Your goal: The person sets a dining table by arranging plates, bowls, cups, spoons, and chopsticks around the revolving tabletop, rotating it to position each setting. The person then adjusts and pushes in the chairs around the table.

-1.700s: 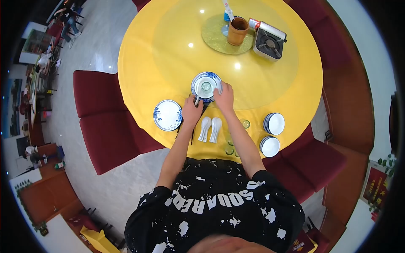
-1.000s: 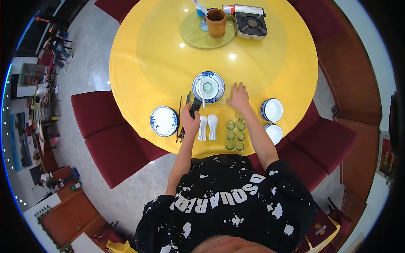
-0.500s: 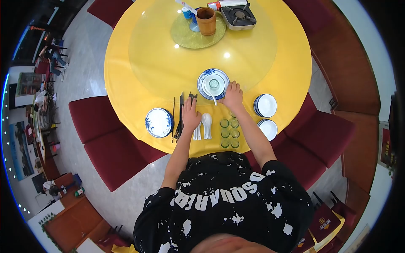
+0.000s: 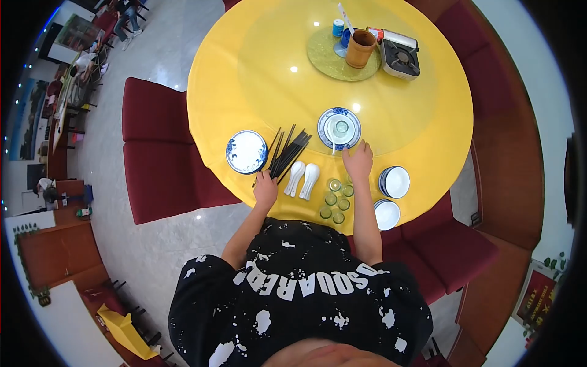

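1. The left hand (image 4: 266, 191) has its fingers partly bent over the near ends of the black chopsticks (image 4: 291, 151); it touches them, but I cannot tell whether it grips any. The right hand (image 4: 359, 162) is open, its fingertips at the near right edge of the blue-rimmed plate (image 4: 323, 120), and it appears to hold nothing.
2. Half a second ago the left hand lay over the middle of the chopsticks, near the white spoons (image 4: 295, 177); now it has drawn back to their near ends, and the bundle shows as a loose fan. The right hand remains by the plate, as it was then. I judge that the left hand is busy with the chopsticks while the right stays beside the place setting.
3. That setting stands beyond the spoons: a bowl (image 4: 350, 136) on the plate, a small glass (image 4: 341, 126) in the bowl, and a single spoon (image 4: 334, 145) with its handle jutting over the near rim.
4. The left fingers cover some chopstick ends, so their number is unclear. The right hand partly hides one of the green-tinted glasses (image 4: 331, 198). Contact between the right fingertips and the plate is hard to confirm, and the depth of the plate stack (image 4: 246, 151) cannot be read from above.
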A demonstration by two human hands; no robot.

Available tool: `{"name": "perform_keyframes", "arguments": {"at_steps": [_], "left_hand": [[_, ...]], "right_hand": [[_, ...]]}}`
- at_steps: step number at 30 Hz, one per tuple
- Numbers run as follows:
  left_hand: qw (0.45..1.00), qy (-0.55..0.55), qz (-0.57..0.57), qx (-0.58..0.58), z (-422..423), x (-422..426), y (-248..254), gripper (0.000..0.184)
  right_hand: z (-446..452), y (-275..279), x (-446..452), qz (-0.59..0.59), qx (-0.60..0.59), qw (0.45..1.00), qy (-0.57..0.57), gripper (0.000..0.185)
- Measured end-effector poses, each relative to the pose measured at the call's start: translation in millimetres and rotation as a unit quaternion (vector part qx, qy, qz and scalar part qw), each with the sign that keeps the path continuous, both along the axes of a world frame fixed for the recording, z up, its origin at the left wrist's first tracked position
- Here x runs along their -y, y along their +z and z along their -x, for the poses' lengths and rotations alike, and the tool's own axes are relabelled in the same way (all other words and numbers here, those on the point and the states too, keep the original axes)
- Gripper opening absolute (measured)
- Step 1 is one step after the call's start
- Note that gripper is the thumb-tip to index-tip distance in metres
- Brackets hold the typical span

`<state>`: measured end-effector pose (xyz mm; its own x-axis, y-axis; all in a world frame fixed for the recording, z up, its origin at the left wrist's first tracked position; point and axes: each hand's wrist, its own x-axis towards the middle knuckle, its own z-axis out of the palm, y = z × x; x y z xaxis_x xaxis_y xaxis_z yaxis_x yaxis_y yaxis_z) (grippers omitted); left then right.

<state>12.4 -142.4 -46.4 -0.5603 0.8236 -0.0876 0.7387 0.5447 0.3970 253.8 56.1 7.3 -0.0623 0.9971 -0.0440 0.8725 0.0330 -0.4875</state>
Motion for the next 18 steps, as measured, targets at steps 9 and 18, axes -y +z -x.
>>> {"name": "perform_keyframes", "arguments": {"at_steps": [9, 18], "left_hand": [[0.997, 0.032, 0.063, 0.025, 16, 8, 7, 0.029], [0.997, 0.024, 0.064, 0.027, 14, 43, 39, 0.028]], "right_hand": [[4, 12, 113, -0.023, -0.202, 0.976, 0.078, 0.045], [19, 11, 165, 0.113, -0.259, 0.953, 0.108, 0.044]]}}
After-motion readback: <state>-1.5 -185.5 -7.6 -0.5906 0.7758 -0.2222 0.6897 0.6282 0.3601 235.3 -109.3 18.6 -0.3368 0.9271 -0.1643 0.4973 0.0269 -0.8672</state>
